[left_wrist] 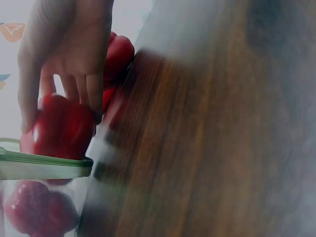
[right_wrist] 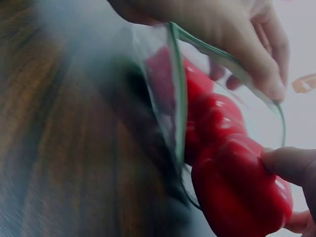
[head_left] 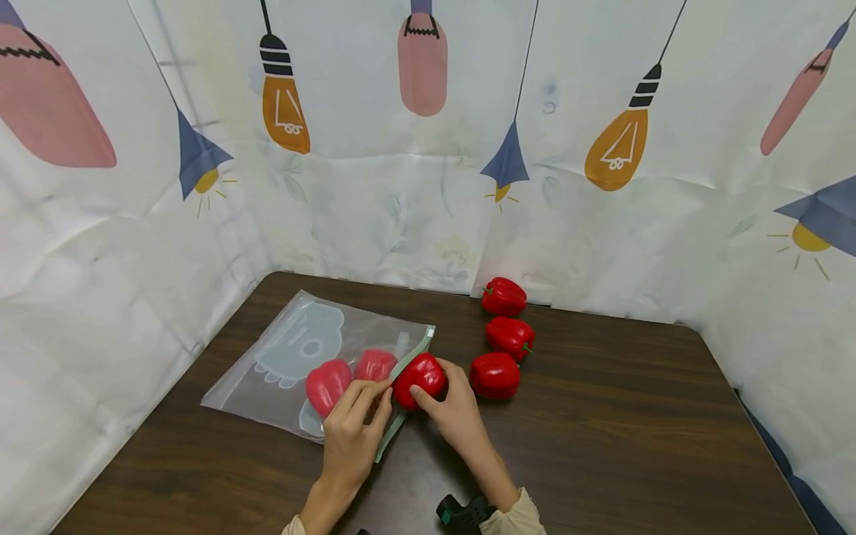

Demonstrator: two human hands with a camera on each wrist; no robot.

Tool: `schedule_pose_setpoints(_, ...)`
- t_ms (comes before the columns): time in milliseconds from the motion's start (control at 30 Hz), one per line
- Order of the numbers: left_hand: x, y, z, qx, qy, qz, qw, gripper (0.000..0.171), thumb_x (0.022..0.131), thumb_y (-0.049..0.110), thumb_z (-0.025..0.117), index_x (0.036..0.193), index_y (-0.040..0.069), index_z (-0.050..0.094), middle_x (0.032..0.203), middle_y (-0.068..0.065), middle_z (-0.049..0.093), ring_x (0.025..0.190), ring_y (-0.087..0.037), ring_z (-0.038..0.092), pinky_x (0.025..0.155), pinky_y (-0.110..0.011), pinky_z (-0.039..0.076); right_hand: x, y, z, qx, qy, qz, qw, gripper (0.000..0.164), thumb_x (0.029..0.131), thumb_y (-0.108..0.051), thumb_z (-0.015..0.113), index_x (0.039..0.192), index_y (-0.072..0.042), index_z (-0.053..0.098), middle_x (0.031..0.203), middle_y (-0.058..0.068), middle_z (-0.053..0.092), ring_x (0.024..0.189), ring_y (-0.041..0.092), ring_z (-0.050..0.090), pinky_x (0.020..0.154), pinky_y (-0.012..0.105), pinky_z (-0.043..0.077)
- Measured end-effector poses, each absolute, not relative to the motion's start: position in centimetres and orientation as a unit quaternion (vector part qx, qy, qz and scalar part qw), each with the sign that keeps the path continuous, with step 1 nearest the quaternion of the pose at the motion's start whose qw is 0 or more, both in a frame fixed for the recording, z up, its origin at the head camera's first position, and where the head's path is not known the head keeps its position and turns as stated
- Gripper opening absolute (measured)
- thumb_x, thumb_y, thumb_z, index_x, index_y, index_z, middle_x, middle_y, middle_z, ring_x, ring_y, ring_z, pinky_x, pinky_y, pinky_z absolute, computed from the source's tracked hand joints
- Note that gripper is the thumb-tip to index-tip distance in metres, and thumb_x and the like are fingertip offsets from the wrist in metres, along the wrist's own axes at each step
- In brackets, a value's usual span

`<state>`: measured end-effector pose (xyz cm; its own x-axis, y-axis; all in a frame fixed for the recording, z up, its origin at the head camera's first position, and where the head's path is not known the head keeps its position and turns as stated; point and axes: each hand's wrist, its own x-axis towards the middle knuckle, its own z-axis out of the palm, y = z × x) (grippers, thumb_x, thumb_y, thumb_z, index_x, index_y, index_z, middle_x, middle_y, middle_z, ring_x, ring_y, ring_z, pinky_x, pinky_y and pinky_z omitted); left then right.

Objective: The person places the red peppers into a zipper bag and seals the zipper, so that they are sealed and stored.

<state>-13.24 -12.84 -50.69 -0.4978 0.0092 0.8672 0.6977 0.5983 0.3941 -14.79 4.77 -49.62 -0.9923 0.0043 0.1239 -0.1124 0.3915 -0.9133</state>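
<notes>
A clear zip bag (head_left: 267, 394) with a pale green seal (left_wrist: 44, 165) lies on the table, its mouth facing right. Through its film show two red bell peppers (head_left: 328, 386). My left hand (head_left: 354, 427) pinches the bag's upper lip, and in the right wrist view that lip is lifted, so the mouth gapes. My right hand (head_left: 455, 412) grips another bell pepper (head_left: 420, 380) right at the opening, thumb on the near side and fingers around the far side. In the right wrist view this pepper (right_wrist: 242, 187) sits at the mouth, lined up with those inside.
Three more red bell peppers (head_left: 510, 336) stand in a row to the right of the bag, running toward the table's back edge. The dark wooden table (head_left: 602, 431) borders a white printed cloth (head_left: 374, 215) behind and at the sides. A black wrist device (head_left: 464, 513) is by the right sleeve.
</notes>
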Motion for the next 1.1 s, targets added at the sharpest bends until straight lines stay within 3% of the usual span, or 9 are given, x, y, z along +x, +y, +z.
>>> schedule_pose_setpoints(200,-13.2,-12.7,-50.7,-0.235,-0.771,-0.390,0.445,0.024,0.081,-0.006,0.080,0.102,0.003,0.079,0.088,-0.003,0.069,0.068,-0.010,0.059,0.063,-0.013,0.052,-14.7,3.8,-50.2,0.042,-0.833,0.549,0.059,0.064,0.091,-0.036,0.079,0.140,-0.002,0.057,0.136,0.021,0.058,0.119,0.034,0.061,0.097,0.053,0.056)
schedule_pose_setpoints(433,-13.3,-12.7,-50.7,-0.238,-0.769,-0.391,0.447,0.024,0.081,-0.006,0.078,0.104,0.004,0.079,0.090,-0.004,0.070,0.069,-0.010,0.060,0.064,-0.013,0.053,-14.6,3.0,-50.8,0.075,-0.843,0.526,0.082,0.055,0.094,-0.036,0.077,0.136,-0.004,0.061,0.126,0.015,0.067,0.113,0.030,0.064,0.094,0.045,0.058)
schedule_pose_setpoints(633,-13.2,-12.7,-50.7,-0.237,-0.771,-0.389,0.444,0.023,0.082,-0.005,0.079,0.104,0.004,0.079,0.090,-0.004,0.070,0.069,-0.009,0.060,0.065,-0.013,0.053,-14.5,2.8,-51.1,0.060,-0.844,0.524,0.098,0.051,0.092,-0.033,0.081,0.133,-0.007,0.065,0.116,0.014,0.074,0.110,0.025,0.056,0.082,0.029,0.055)
schedule_pose_setpoints(733,-13.2,-12.7,-50.7,-0.236,-0.773,-0.389,0.443,0.022,0.083,-0.004,0.078,0.103,0.004,0.079,0.090,-0.003,0.070,0.069,-0.009,0.060,0.065,-0.013,0.053,-14.5,2.8,-51.1,0.062,-0.839,0.535,0.085,0.054,0.094,-0.034,0.078,0.137,-0.005,0.064,0.124,0.016,0.072,0.112,0.027,0.058,0.081,0.025,0.057)
schedule_pose_setpoints(867,-13.1,-12.7,-50.7,-0.238,-0.772,-0.390,0.443,0.019,0.086,-0.002,0.078,0.104,0.004,0.079,0.090,-0.003,0.070,0.069,-0.010,0.061,0.064,-0.014,0.053,-14.4,3.0,-50.9,0.079,-0.826,0.554,0.062,0.052,0.102,-0.035,0.068,0.143,-0.003,0.060,0.136,0.018,0.066,0.120,0.032,0.059,0.087,0.029,0.060)
schedule_pose_setpoints(1100,-13.0,-12.7,-50.7,-0.234,-0.773,-0.388,0.443,0.024,0.082,-0.005,0.080,0.104,0.004,0.079,0.091,-0.003,0.070,0.068,-0.009,0.060,0.063,-0.014,0.053,-14.0,3.1,-50.3,0.078,-0.790,0.608,0.010,0.045,0.103,-0.017,0.063,0.146,-0.007,0.053,0.146,0.017,0.057,0.125,0.035,0.061,0.091,0.029,0.055)
